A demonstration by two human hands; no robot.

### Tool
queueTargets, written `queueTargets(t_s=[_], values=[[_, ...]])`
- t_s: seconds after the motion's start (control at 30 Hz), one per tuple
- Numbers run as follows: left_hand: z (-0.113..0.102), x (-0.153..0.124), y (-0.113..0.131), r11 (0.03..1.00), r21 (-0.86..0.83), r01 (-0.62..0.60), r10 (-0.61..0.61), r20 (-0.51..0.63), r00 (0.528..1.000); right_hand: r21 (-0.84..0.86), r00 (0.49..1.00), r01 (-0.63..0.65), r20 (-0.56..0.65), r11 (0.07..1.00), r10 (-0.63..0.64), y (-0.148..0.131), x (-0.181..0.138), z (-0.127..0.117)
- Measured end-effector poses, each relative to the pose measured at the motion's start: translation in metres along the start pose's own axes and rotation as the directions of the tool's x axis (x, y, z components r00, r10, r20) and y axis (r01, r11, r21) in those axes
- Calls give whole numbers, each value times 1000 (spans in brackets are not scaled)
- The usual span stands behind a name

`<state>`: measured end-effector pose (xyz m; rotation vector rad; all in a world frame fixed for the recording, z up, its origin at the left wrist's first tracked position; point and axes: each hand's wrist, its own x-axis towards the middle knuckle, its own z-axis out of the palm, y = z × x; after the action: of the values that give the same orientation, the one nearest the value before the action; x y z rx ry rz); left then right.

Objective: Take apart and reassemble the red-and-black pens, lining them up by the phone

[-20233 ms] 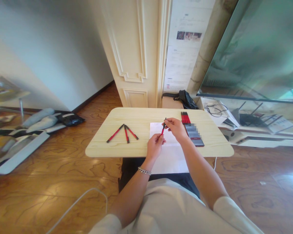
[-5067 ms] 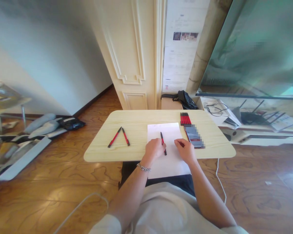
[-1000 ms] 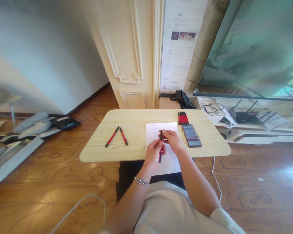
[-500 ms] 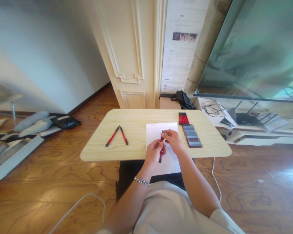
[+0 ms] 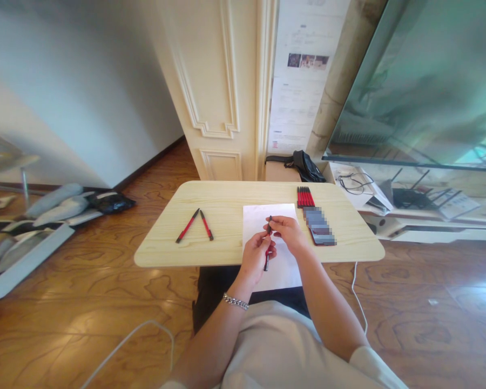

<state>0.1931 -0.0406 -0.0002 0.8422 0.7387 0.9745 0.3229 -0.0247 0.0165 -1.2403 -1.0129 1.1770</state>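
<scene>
In the frame's centre, we see the left hand (image 5: 257,252) closed around a pen (image 5: 266,261), probably steadying it, while the right hand (image 5: 285,230) pinches its upper end above white paper (image 5: 281,267). Left of centre, two pens (image 5: 188,225) slant on the desk (image 5: 157,249); at right, beyond a phone (image 5: 319,227), a row of pens (image 5: 306,198) lies side by side, perhaps for neatness.

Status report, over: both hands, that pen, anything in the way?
Left hand gripping red-and-black pen. Right hand pinching its black upper end. White paper underneath; nothing visibly blocking either hand.
</scene>
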Motion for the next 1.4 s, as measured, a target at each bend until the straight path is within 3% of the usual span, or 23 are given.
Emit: queueTargets(t_s=[0.23,0.4,0.47,0.53,0.6,0.7,0.8,0.87,0.97,1.17,1.23,1.4], values=[[-1,-3,0,998,64,18,-17,-18,1000,14,998,-7,-70,1000,8,-12,9,-3],[-6,-7,2,997,63,34,-32,-22,999,94,986,61,-161,994,-46,-17,30,-8],[-9,-8,4,998,54,35,-33,-37,999,-7,981,79,-175,997,-79,-13,39,-9],[-12,-9,6,999,45,25,-23,-56,998,-217,981,64,-167,974,-102,-7,44,-7],[-15,-8,8,999,36,13,-10,-71,997,-469,976,31,-176,883,-128,0,46,-2],[-18,-7,9,1000,30,1,1,-76,997,-753,962,-27,-198,657,-188,9,45,10],[-19,-6,9,1000,21,-1,3,-70,998,-872,966,-48,-164,487,-198,13,43,20],[-19,-5,8,1000,13,-3,4,-68,998,-891,973,-37,-136,453,-187,12,41,23],[-17,-4,8,1000,8,-5,6,-74,997,-855,967,3,-129,519,-220,8,36,21],[-9,-5,9,1000,-8,15,-15,-84,996,-544,977,144,-55,827,-206,6,11,13],[-6,-6,8,1000,-3,26,-26,-84,996,-474,979,159,-35,866,-199,7,5,14],[-6,-10,7,999,37,35,-33,-61,998,-364,981,111,-112,925,-161,0,14,11]])
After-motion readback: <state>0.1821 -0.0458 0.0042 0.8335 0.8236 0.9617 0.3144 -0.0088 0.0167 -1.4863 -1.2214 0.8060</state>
